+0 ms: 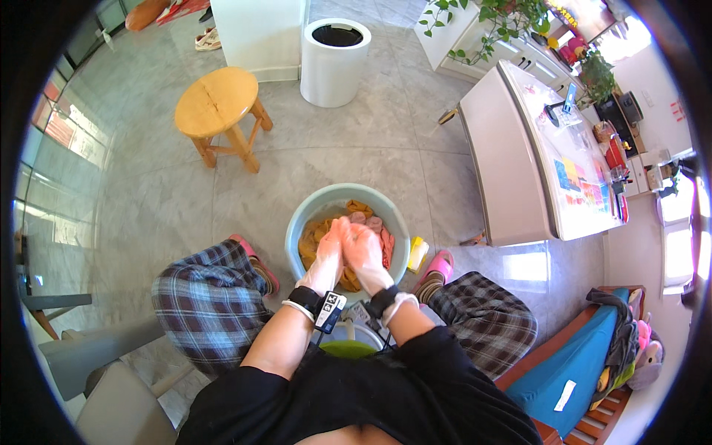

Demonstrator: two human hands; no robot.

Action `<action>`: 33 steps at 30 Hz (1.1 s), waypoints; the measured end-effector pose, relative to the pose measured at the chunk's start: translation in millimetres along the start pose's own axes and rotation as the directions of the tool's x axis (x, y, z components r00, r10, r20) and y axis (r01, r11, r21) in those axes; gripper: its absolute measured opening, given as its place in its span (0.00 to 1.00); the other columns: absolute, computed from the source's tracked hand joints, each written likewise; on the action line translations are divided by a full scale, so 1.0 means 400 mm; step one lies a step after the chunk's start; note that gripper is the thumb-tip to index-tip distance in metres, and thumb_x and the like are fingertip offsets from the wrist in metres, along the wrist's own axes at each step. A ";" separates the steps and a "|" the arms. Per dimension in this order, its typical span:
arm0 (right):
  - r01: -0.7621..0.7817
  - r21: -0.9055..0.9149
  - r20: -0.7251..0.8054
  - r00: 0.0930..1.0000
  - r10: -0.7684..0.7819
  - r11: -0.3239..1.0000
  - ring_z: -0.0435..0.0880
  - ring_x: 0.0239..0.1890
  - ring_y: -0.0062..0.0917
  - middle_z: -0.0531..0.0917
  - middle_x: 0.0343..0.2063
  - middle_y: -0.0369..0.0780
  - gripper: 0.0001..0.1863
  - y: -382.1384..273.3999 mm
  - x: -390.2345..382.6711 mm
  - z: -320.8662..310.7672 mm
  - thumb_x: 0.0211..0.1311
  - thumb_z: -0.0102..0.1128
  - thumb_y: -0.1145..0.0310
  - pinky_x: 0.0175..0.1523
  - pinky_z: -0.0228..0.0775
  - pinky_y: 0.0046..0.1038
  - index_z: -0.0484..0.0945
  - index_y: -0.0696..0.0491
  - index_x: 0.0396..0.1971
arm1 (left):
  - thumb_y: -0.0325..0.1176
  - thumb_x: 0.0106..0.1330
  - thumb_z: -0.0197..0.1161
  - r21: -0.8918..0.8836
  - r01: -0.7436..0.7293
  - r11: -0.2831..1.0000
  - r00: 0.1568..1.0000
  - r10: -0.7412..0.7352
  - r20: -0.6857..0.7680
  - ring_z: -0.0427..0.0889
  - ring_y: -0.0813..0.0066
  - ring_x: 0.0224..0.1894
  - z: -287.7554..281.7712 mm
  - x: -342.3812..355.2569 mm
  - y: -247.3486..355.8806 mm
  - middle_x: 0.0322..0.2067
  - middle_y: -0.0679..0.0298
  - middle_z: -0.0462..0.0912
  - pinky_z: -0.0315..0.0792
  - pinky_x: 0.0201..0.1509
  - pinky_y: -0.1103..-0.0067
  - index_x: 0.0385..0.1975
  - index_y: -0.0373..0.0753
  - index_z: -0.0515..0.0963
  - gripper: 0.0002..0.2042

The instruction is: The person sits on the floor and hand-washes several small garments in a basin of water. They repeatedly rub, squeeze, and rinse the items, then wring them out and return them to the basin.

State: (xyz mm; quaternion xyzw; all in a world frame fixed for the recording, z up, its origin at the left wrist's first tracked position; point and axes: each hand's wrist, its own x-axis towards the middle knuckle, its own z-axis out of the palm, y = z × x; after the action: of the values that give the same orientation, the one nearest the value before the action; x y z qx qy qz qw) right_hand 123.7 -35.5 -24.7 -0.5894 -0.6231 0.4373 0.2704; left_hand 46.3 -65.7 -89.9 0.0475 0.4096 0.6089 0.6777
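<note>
While I sit with my knees spread, my left hand [328,248] and right hand [363,248] press together over the basin [304,215], both in thin pale gloves. They are closed around a bunch of pink cloth [368,222], the fingers of each wrapped tightly and the two hands touching along their inner edges. That pink cloth is wet-looking and crumpled, its folds bulging out just beyond my fingertips and spilling down the right side of my right hand. It has no clear long axis as it is wadded; the bulk of it runs away from me toward the far rim. Beneath it lies a mustard-yellow cloth [311,237], crumpled too, filling the bottom of the round pale-blue basin. This basin stands on the grey tiled floor [356,141] between my pink slippers [439,265]. A small yellow object [417,253] sits just beside its right rim. Farther off stand a round wooden stool [216,100] and a white cylindrical bin [334,61].
</note>
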 end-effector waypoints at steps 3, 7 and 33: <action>-0.101 -0.147 -0.076 0.993 0.091 0.984 0.80 0.28 0.42 0.80 0.21 0.49 0.26 0.005 0.013 -0.004 0.65 0.42 0.49 0.35 0.69 0.38 0.79 0.56 0.24 | 0.53 0.67 0.47 0.053 0.106 0.993 0.990 -0.101 -0.095 0.75 0.79 0.30 0.021 -0.016 0.001 0.33 0.67 0.78 0.71 0.27 0.77 0.43 0.40 0.74 0.21; -0.093 -0.098 0.223 0.968 0.113 0.991 0.80 0.31 0.44 0.79 0.23 0.51 0.25 0.026 0.005 0.013 0.64 0.44 0.50 0.37 0.69 0.37 0.79 0.58 0.26 | 0.48 0.68 0.46 0.372 0.058 0.926 0.971 0.033 -0.235 0.76 0.75 0.33 0.024 -0.010 0.017 0.31 0.64 0.78 0.71 0.35 0.78 0.36 0.38 0.75 0.18; -0.054 0.268 0.122 0.992 0.022 0.962 0.77 0.27 0.24 0.80 0.23 0.39 0.25 0.175 0.106 -0.017 0.63 0.50 0.49 0.34 0.66 0.28 0.77 0.60 0.29 | 0.53 0.67 0.46 0.045 0.279 0.959 0.953 -0.282 0.108 0.67 0.83 0.14 0.071 -0.022 0.064 0.18 0.72 0.73 0.56 0.11 0.89 0.27 0.43 0.72 0.19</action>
State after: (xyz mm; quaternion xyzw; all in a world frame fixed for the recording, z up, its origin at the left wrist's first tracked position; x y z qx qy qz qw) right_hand 157.6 1.9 -89.5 -0.5319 -0.5610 0.5575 0.3026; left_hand 44.3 -54.6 -52.4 0.0335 0.3819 0.4969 0.7786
